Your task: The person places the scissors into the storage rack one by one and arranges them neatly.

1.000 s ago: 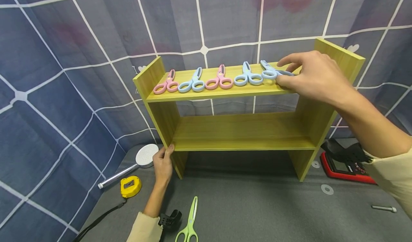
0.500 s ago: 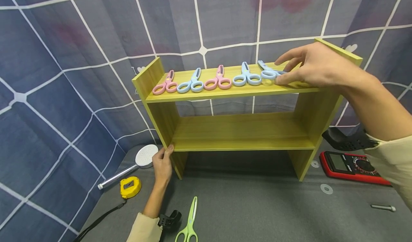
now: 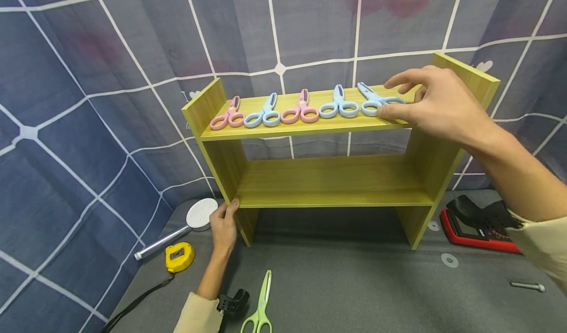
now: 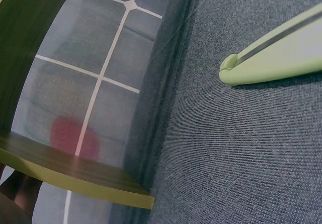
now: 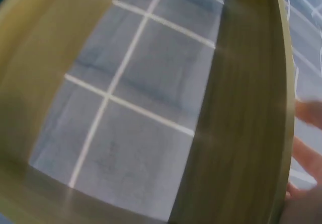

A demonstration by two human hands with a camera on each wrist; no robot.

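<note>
In the head view my left hand (image 3: 223,227) grips the left side panel of the yellow wooden shelf (image 3: 330,180), thumb on its front edge. The left wrist view shows dark fingers (image 4: 22,196) behind that panel. On the top board, my right hand (image 3: 443,102) holds the rightmost pair of light blue scissors (image 3: 374,98) by the handles between thumb and fingers. These scissors lie at a slant, blades to the back left. Left of them lie more blue scissors (image 3: 339,104), pink scissors (image 3: 301,110), blue scissors (image 3: 263,114) and pink scissors (image 3: 229,116).
Green scissors (image 3: 262,303) lie on the grey tabletop in front. A shower head (image 3: 201,214) and yellow tape measure (image 3: 179,257) are at left. To the right are a red multimeter (image 3: 483,237), a washer (image 3: 449,260) and a bolt (image 3: 527,286). A curtain hangs behind.
The rightmost blue scissors have turned and their handles have spread, with the right hand on them. The right wrist rose, then dropped again. The left hand has stayed put.
</note>
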